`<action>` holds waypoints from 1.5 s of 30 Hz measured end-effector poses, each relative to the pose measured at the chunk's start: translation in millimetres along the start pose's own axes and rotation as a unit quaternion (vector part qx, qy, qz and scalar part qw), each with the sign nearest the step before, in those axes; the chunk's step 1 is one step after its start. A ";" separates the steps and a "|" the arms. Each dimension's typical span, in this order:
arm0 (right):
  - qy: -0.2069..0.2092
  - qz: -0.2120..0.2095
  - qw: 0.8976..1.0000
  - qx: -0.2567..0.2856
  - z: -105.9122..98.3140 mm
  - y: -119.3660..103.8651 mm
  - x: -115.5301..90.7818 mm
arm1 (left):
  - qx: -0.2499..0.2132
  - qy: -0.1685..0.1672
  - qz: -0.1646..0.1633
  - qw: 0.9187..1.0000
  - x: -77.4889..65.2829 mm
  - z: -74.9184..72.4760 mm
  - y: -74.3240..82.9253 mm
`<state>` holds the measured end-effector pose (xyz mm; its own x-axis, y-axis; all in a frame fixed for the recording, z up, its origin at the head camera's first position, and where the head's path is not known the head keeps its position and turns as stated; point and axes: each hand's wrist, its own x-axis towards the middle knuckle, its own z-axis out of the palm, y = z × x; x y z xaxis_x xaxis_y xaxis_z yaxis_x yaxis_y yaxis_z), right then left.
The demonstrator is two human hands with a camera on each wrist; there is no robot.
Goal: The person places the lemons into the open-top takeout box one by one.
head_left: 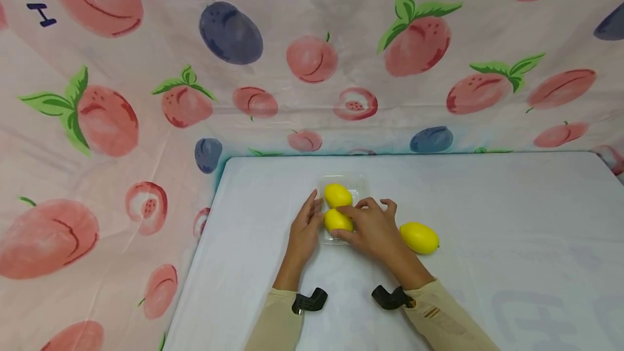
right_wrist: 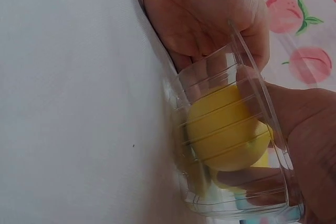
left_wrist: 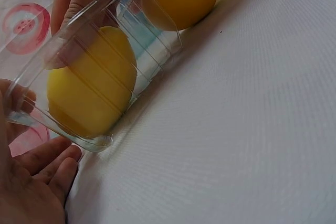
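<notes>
A clear plastic container (head_left: 359, 182) stands on the white table with two yellow lemons inside, one behind the other. My right hand (head_left: 372, 229) reaches in over its right side, thumb and fingers pinching the nearer lemon (head_left: 337, 222). Through the ribbed wall, the right wrist view shows the thumb and fingers on either side of that lemon (right_wrist: 226, 129). The farther lemon (head_left: 338, 195) sits just behind it. Along the container's left side rests my left hand (head_left: 303, 232), its fingers fairly straight and its thumb at the rim.
A third lemon (head_left: 419, 238) lies on the white tabletop (head_left: 512, 221), right of the container and beside the right wrist. A fruit-print cloth (head_left: 312, 118) hangs behind the table and down its left side. Black wrist cameras (head_left: 310, 300) sit at both cuffs.
</notes>
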<state>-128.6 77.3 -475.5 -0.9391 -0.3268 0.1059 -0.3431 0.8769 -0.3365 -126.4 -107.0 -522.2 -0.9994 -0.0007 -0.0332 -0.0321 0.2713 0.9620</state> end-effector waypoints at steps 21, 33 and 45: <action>0.016 0.001 1.000 0.025 -4.2 4.9 -3.4 | 0.005 -0.006 0.001 1.000 1.4 3.0 1.7; 0.019 0.005 0.999 0.040 -5.0 1.5 -2.1 | 0.009 0.001 -0.004 1.000 0.1 -3.7 0.7; 0.029 0.008 0.998 0.060 -18.8 11.6 -11.1 | 0.004 0.003 -0.003 1.000 -1.9 -0.3 -3.1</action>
<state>-122.5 97.7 -463.0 -0.9450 -0.2892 0.1526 -0.3270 0.8322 -0.4478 -124.3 -108.1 -525.0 -0.9993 -0.0083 -0.0368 -0.0376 0.2784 0.9597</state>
